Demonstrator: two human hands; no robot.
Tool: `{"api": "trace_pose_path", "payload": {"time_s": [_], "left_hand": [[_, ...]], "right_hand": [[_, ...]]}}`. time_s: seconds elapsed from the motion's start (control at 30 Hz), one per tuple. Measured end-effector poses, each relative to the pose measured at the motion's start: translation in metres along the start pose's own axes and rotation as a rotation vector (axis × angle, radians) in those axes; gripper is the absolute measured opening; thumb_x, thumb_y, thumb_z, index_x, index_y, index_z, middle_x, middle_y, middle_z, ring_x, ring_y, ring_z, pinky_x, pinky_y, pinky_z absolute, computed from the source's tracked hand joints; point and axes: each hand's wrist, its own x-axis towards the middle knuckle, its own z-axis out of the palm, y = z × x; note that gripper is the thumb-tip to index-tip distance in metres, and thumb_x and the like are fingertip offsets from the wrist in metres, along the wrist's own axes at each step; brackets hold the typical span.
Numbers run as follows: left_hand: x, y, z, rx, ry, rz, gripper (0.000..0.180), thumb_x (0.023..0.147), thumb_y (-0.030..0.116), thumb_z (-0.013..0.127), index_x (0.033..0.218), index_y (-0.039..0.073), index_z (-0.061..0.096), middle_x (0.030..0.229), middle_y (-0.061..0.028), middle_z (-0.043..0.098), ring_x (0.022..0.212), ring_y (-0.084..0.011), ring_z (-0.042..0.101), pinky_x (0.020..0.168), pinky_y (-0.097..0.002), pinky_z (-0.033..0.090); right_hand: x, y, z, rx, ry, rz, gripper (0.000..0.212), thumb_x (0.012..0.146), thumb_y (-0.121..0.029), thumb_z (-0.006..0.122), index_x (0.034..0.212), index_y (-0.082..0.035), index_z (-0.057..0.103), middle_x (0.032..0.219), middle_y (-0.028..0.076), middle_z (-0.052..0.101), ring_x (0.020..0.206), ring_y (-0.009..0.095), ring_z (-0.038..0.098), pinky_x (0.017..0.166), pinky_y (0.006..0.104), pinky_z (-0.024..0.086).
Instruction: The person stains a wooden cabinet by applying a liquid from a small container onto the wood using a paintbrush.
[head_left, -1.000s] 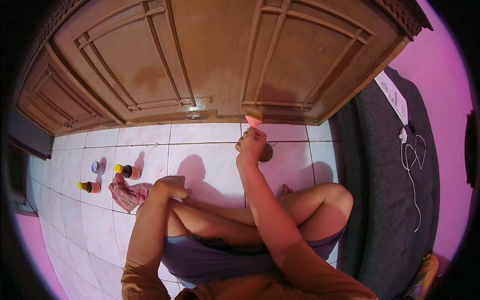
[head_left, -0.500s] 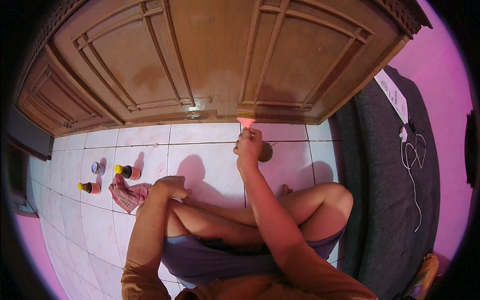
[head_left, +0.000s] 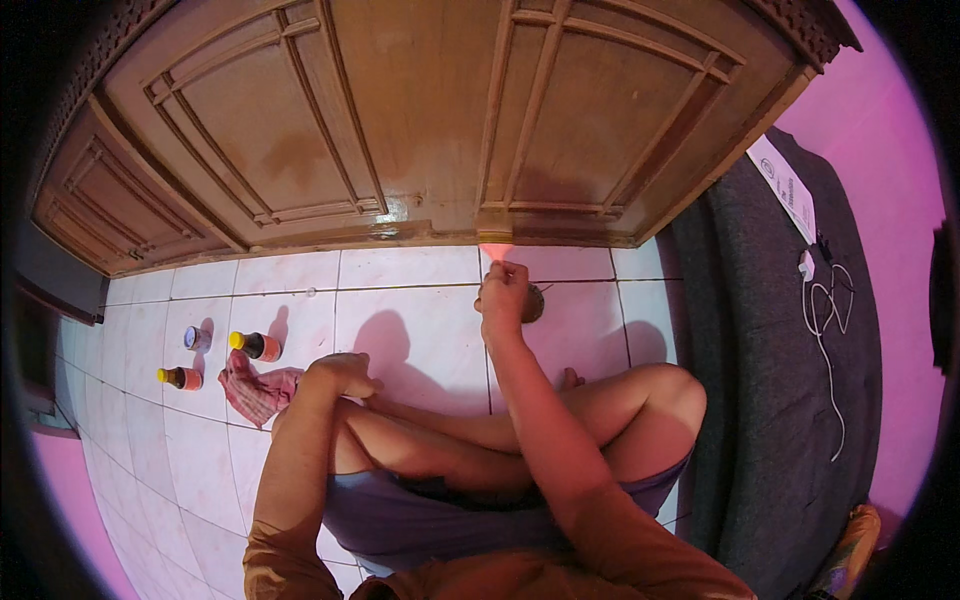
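Note:
My right hand point(head_left: 504, 295) is closed around a flat paintbrush with a pink handle point(head_left: 496, 252). The brush's bristles point(head_left: 495, 235) touch the bottom rail of a brown wooden cabinet point(head_left: 425, 120). Wet-looking, glossy patches show on the wood to the left of the brush. Just right of that hand stands a round brown container point(head_left: 534, 304), partly hidden behind it. My left hand point(head_left: 348, 372) rests over my bent leg, its fingers mostly out of sight. A pink checked cloth point(head_left: 258, 390) lies on the floor to the left of it.
Two dark bottles with yellow caps point(head_left: 262, 346) point(head_left: 180, 378) and a small blue-lidded tin point(head_left: 196, 338) are on the white tiles point(head_left: 400, 268) at left. At right is a dark grey cushion point(head_left: 780, 350) bearing a white printed box point(head_left: 785, 190) and a white cable point(head_left: 833, 380).
My right hand and the paintbrush have shifted slightly to the right along the bottom rail, with the bristles still against the wood. My left hand has stayed in place.

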Motion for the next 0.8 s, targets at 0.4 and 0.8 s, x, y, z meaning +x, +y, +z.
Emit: {"api": "trace_pose_path", "payload": {"time_s": [0.4, 0.8], "left_hand": [[-0.002, 0.0, -0.002, -0.009, -0.036, -0.022, 0.063, 0.082, 0.05, 0.06, 0.116, -0.003, 0.058, 0.115, -0.0216, 0.065, 0.108, -0.0345, 0.062, 0.091, -0.0421, 0.049], [-0.003, 0.003, -0.002, 0.024, -0.024, -0.017, 0.063, 0.083, 0.05, 0.06, 0.118, -0.002, 0.058, 0.116, -0.0212, 0.065, 0.109, -0.0344, 0.062, 0.092, -0.0422, 0.048]], "right_hand": [[-0.003, 0.016, 0.0, -0.064, 0.039, -0.064, 0.022, 0.097, -0.019, 0.053, 0.108, -0.001, 0.046, 0.07, 0.008, 0.052, 0.047, 0.019, 0.051, 0.037, 0.0353, 0.039], [0.002, 0.011, -0.003, 0.133, -0.124, 0.091, 0.015, 0.097, -0.017, 0.052, 0.106, -0.006, 0.048, 0.064, 0.004, 0.05, 0.045, 0.015, 0.047, 0.037, 0.0331, 0.038]]}}
